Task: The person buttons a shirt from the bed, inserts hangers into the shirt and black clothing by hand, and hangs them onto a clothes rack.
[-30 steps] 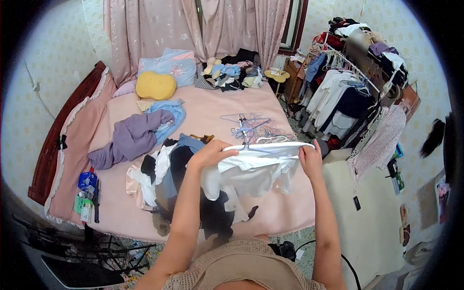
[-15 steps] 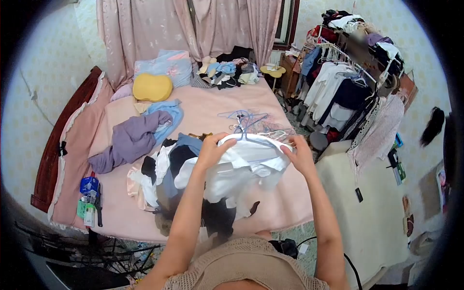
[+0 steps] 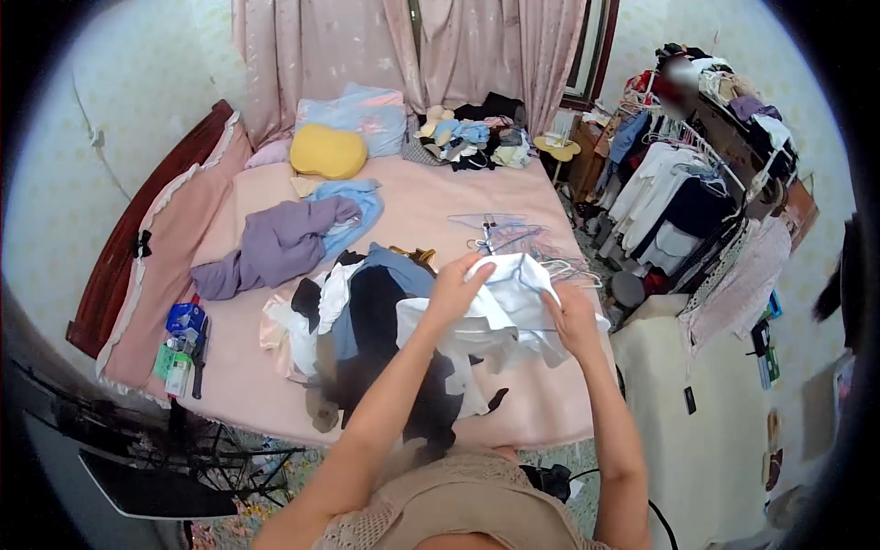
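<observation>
White garment [image 3: 486,316] held up in two bare hands above a pink bed [image 3: 527,194]

Compared with the earlier frames, the hands are closer together, and the top edge that was stretched between them is now folded and bent. A blue hanger [image 3: 521,275] shows against the white cloth, between the hands. The camera's view has shifted too.

Some print is on a blue box [image 3: 186,318] at the bed's lower left corner, too small to read.

Both forearms reach forward from the bottom of the view and angle inward. The left hand [image 3: 456,286] pinches the cloth's upper edge, thumb on top; the right hand [image 3: 575,319] grips the opposite side, thumb toward the hanger. The garment hangs below them over the near half of the bed.

Just beyond the hands lies a tangle of hangers [image 3: 504,240]. To the left is a heap of dark, white and blue clothes [image 3: 371,307], with a purple cloth [image 3: 280,236] farther up the bed.
</observation>
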